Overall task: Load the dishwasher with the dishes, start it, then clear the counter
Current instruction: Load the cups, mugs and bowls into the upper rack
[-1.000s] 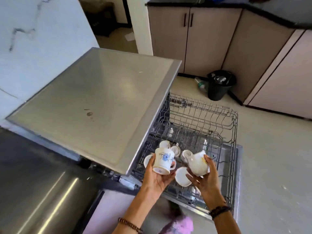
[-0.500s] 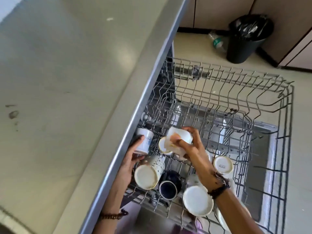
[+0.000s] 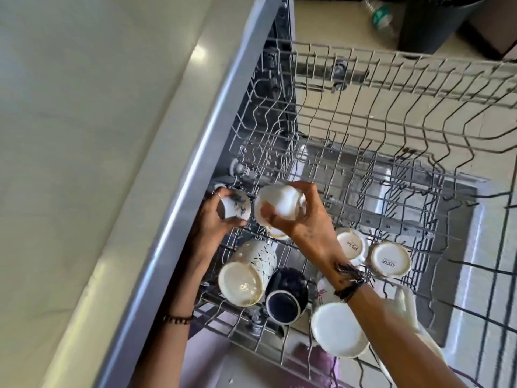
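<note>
While the left hand (image 3: 214, 219) clutches a floral cup (image 3: 235, 207) and the right hand (image 3: 305, 219) a white cup (image 3: 277, 205) over the rack (image 3: 363, 152), either grip slipping could chip cups below

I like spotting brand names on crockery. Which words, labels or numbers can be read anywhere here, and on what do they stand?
"SISTA": printed on the base of an upturned cup in the rack, seen upside down.
"SISTA": on the base of the neighbouring cup, also upside down.
Smaller print beneath each: too small to read.
Label on the plastic bottle on the floor: blurred, unreadable.
Nothing else carries text.
</note>
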